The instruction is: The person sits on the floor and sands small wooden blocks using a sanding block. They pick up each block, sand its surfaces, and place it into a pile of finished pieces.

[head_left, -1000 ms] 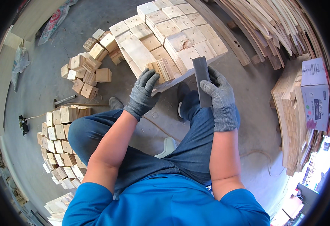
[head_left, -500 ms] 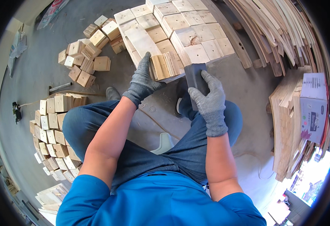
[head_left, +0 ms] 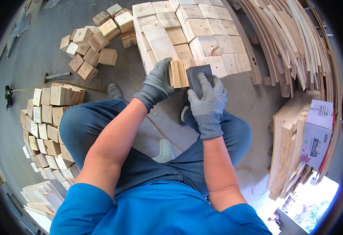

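Note:
My left hand (head_left: 156, 85), in a grey knit glove, grips the left end of a layered wooden block (head_left: 177, 74), thumb and fingers around its side. In my right hand (head_left: 209, 102), also gloved, is a dark grey rectangular block (head_left: 193, 76) that looks like a sanding block. It covers the right end of the wooden block, and whether the two touch is hard to tell. Right behind them rises a stack of pale wooden blocks (head_left: 197, 27), with a longer light board (head_left: 159, 41) lying on its near left part.
Loose wooden blocks (head_left: 87, 49) lie heaped at the far left. More blocks are piled (head_left: 46, 125) beside my left knee. Long thin wood strips (head_left: 281, 43) fill the far right, near a white carton (head_left: 318, 133) on stacked boards. A cord (head_left: 158, 127) crosses the floor.
My right hand has brought the dark grey block left and slightly down, over the wooden block's right end. My left hand keeps its grip. The whole view has shifted slightly.

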`<state>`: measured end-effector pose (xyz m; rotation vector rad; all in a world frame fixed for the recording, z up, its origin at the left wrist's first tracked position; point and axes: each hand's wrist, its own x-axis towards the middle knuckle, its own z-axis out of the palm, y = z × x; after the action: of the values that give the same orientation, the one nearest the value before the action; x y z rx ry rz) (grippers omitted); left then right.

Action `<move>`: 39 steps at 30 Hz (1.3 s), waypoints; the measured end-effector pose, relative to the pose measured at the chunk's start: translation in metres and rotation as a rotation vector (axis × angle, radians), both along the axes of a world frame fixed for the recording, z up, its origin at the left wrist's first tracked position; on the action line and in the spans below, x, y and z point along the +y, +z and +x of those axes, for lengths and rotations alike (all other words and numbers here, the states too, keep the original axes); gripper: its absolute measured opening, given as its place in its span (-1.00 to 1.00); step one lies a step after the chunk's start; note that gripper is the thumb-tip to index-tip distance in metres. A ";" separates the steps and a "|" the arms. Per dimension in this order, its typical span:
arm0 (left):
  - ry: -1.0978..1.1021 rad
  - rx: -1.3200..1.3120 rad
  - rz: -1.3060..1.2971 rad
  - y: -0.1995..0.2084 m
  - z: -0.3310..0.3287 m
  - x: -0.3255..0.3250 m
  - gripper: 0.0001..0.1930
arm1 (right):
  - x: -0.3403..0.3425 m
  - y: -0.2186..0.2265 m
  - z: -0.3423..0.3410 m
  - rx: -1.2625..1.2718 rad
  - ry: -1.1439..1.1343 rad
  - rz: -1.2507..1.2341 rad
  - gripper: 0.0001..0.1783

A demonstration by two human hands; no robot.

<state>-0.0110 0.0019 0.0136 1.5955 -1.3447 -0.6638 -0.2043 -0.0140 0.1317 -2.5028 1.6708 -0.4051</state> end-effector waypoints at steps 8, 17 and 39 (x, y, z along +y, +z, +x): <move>0.038 -0.003 -0.040 0.000 0.000 -0.002 0.13 | -0.067 0.004 0.060 0.101 -0.005 -0.079 -0.35; 0.028 -0.096 0.025 0.008 0.003 0.001 -0.02 | 0.017 -0.004 -0.006 0.065 -0.030 -0.032 -0.27; 0.020 -0.120 0.012 0.007 0.002 0.000 -0.03 | 0.017 -0.003 -0.007 0.089 0.000 -0.058 -0.29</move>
<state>-0.0090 0.0020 0.0208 1.6790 -1.4118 -0.5720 -0.2109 0.0029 0.1287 -2.5986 1.7151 -0.3513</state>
